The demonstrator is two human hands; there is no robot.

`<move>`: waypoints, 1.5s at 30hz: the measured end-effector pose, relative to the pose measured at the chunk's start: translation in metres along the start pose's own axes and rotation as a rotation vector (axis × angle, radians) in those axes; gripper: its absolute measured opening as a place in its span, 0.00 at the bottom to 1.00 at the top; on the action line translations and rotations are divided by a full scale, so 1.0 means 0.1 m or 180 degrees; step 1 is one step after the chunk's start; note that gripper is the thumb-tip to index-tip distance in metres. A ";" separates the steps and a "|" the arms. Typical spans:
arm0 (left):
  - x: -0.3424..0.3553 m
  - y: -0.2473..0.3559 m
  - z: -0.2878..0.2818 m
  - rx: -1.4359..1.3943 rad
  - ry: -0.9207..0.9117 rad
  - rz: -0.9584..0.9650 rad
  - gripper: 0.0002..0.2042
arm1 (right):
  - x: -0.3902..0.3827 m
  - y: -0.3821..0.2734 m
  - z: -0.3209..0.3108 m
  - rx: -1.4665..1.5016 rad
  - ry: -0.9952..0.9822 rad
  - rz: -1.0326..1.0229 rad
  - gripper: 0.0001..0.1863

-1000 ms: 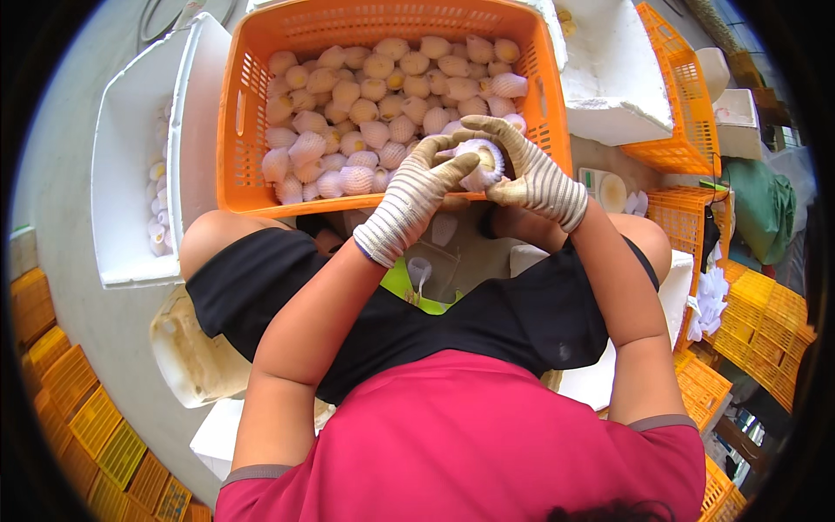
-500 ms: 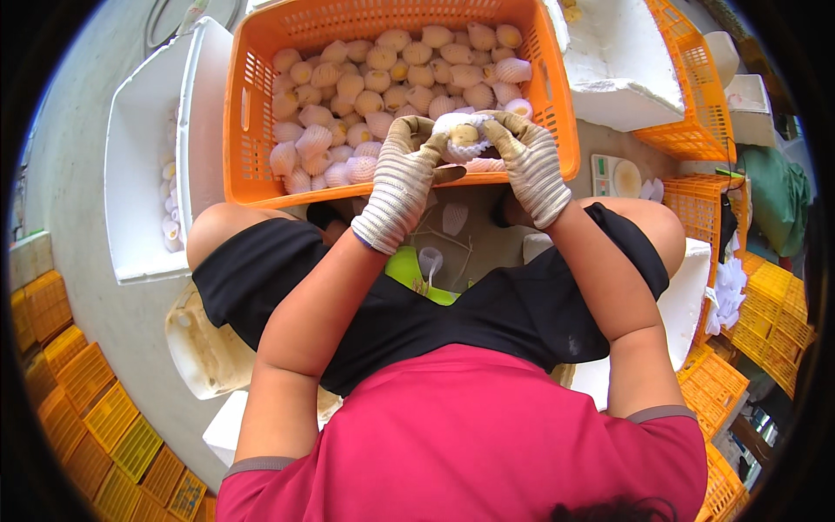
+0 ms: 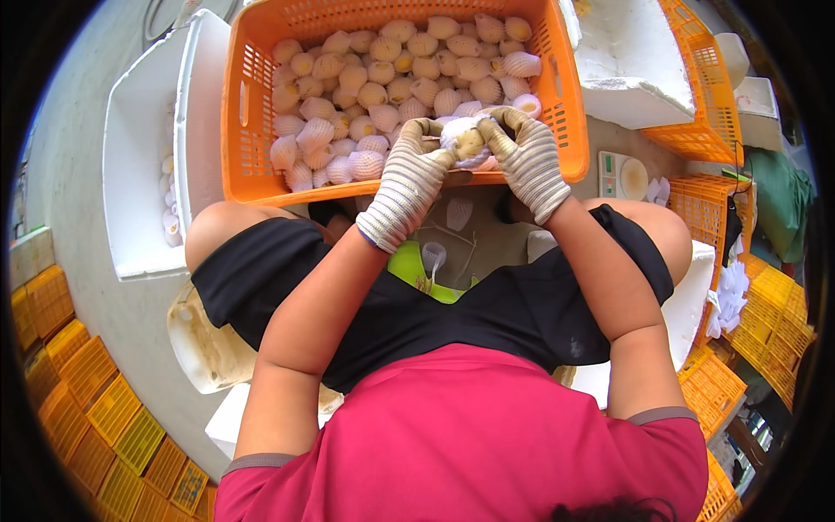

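Both my hands wear striped knit gloves with tan palms and meet over the near rim of an orange plastic crate (image 3: 233,113). Between them is a pale yellow fruit (image 3: 470,143), part covered by a white foam net sleeve (image 3: 452,128). My left hand (image 3: 407,178) pinches the sleeve's left side with thumb and fingers. On the other side, my right hand (image 3: 529,161) grips its edge, thumb near the bare part of the fruit. Many similar fruits in foam nets (image 3: 383,72) fill the crate behind my hands.
White foam boxes stand left (image 3: 139,174) and far right (image 3: 639,65) of the crate. A small scale (image 3: 622,177) sits beyond my right knee. Loose foam sleeves (image 3: 459,213) and a bright green item (image 3: 406,268) lie between my legs. Yellow and orange crates (image 3: 104,409) line both sides.
The fruit has turned slightly within my hands, and its bare part now faces up more fully. My grip has shifted a little on the sleeve; both hands stay over the crate's near rim.
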State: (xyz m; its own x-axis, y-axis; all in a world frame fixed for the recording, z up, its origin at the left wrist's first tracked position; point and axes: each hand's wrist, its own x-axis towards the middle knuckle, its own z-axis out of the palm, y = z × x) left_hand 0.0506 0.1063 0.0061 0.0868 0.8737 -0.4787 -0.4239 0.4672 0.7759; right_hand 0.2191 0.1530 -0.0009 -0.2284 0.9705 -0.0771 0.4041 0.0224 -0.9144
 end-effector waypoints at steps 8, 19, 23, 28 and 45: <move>0.04 -0.04 -0.05 -0.0673 0.0018 -0.0433 0.17 | 0.10 0.18 -0.01 0.0646 -0.0176 0.0677 0.14; -0.01 0.07 0.00 0.0087 0.0057 0.0255 0.17 | 0.02 -0.10 -0.04 0.3192 -0.0536 0.2099 0.23; -0.07 0.13 0.01 -0.0116 0.0181 0.0518 0.15 | 0.02 -0.20 0.00 0.3632 -0.1138 0.1540 0.28; 0.01 0.11 -0.12 -0.0499 0.0628 0.0417 0.12 | 0.06 -0.03 -0.01 0.3594 -0.0586 0.2046 0.22; 0.13 0.00 -0.05 -0.0745 0.0325 -0.0077 0.09 | 1.35 0.03 -3.77 0.3647 0.2634 -0.0308 0.35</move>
State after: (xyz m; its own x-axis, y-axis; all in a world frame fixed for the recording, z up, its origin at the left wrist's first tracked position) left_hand 0.0474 0.1170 -0.0019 0.0131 0.8389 -0.5442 -0.6210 0.4334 0.6531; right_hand 0.5230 0.3745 0.1356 0.5256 0.8435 -0.1106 -0.6059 0.2798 -0.7447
